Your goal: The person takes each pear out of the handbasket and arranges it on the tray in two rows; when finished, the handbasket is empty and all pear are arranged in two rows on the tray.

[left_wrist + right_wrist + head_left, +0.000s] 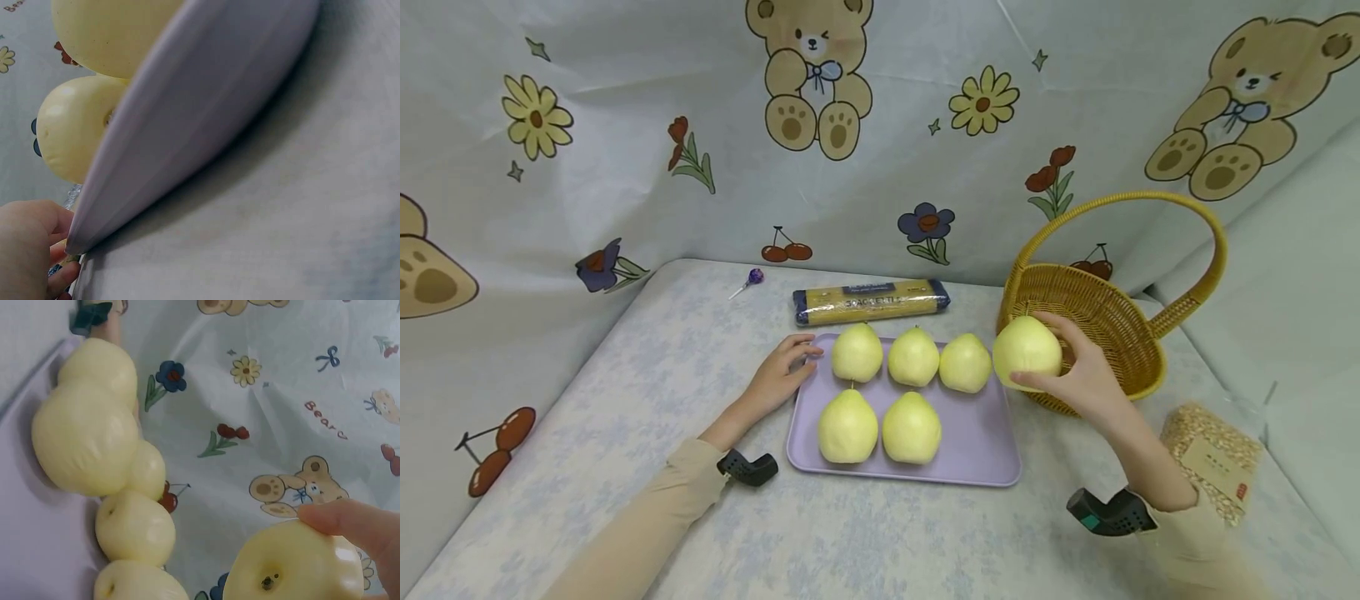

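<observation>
A pale yellow pear (1027,348) is held in the air by my right hand (1086,379), thumb and fingers around its sides, between the tray and the basket. In the right wrist view the same pear (294,565) shows its dark base end. Several more pears (912,427) stand in two rows on a lilac tray (973,433). My left hand (781,375) rests at the tray's upper left corner, its fingers touching the rim. The left wrist view shows those fingertips (59,250) against the tray's edge (156,119); whether they grip it is unclear.
A yellow wicker basket (1138,367) with a tall handle stands right of the tray. Behind the tray lies a spaghetti pack (872,302), with a lollipop (755,277) to its left. A bag of pale grains or beans (1213,458) sits at the far right.
</observation>
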`<move>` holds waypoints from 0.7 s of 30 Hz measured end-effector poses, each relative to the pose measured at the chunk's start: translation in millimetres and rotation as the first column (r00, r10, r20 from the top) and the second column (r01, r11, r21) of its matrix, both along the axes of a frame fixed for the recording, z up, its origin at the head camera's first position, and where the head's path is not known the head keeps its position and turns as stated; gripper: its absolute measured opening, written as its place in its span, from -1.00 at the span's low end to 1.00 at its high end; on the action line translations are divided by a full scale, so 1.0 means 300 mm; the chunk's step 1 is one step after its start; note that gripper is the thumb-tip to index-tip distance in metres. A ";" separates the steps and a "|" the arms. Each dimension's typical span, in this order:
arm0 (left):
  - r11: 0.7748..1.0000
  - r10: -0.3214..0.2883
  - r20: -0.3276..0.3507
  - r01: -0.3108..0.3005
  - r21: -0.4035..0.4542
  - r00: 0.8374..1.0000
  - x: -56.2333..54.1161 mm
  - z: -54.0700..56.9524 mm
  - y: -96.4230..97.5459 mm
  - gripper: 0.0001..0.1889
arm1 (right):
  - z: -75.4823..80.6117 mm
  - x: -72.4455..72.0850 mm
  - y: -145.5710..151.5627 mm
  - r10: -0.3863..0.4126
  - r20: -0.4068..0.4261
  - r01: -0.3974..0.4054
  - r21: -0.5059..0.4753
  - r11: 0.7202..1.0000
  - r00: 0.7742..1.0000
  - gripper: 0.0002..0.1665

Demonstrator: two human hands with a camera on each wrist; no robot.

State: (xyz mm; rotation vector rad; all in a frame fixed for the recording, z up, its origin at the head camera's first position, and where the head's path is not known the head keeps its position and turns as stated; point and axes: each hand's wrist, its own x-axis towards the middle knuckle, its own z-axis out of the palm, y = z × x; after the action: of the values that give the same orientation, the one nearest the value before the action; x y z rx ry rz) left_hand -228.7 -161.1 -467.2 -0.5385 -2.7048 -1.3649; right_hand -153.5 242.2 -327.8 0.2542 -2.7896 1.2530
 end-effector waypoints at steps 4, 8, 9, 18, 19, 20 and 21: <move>1.000 -0.002 0.008 0.002 0.006 1.000 0.003 0.002 -0.002 -0.71 | -0.043 0.032 -0.044 0.068 0.027 -0.067 -0.036 0.997 0.997 -0.03; 1.000 -0.001 0.009 0.001 0.002 1.000 0.004 -0.001 -0.002 -0.71 | -0.109 0.054 -0.065 0.102 0.071 -0.098 -0.049 0.994 0.992 -0.03; 1.000 -0.001 0.008 0.001 0.001 1.000 0.004 -0.002 -0.002 -0.71 | -0.126 0.059 -0.067 0.106 0.083 -0.102 -0.051 0.993 0.991 -0.03; 1.000 -0.006 0.006 0.006 0.009 1.000 0.003 -0.003 0.001 -0.71 | -0.241 0.087 -0.080 0.142 0.129 -0.143 -0.003 0.990 0.981 -0.01; 1.000 -0.007 0.006 0.007 0.010 1.000 0.003 -0.001 0.001 -0.71 | -0.250 0.088 -0.083 0.146 0.129 -0.148 0.006 0.989 0.981 0.00; 1.000 -0.007 0.007 0.006 0.010 1.000 0.002 -0.001 0.002 -0.72 | -0.258 0.089 -0.086 0.147 0.128 -0.150 0.015 0.989 0.981 0.00; 1.000 -0.007 0.005 0.007 0.009 1.000 0.001 0.000 0.002 -0.72 | -0.265 0.090 -0.089 0.150 0.128 -0.154 0.020 0.988 0.980 0.00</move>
State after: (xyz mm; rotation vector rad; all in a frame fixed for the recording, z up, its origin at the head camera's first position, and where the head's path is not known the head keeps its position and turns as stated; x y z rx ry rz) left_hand -228.3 -160.5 -467.3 -0.5444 -2.7025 -1.3810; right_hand -126.4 215.6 -407.2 0.4113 -2.9470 1.3033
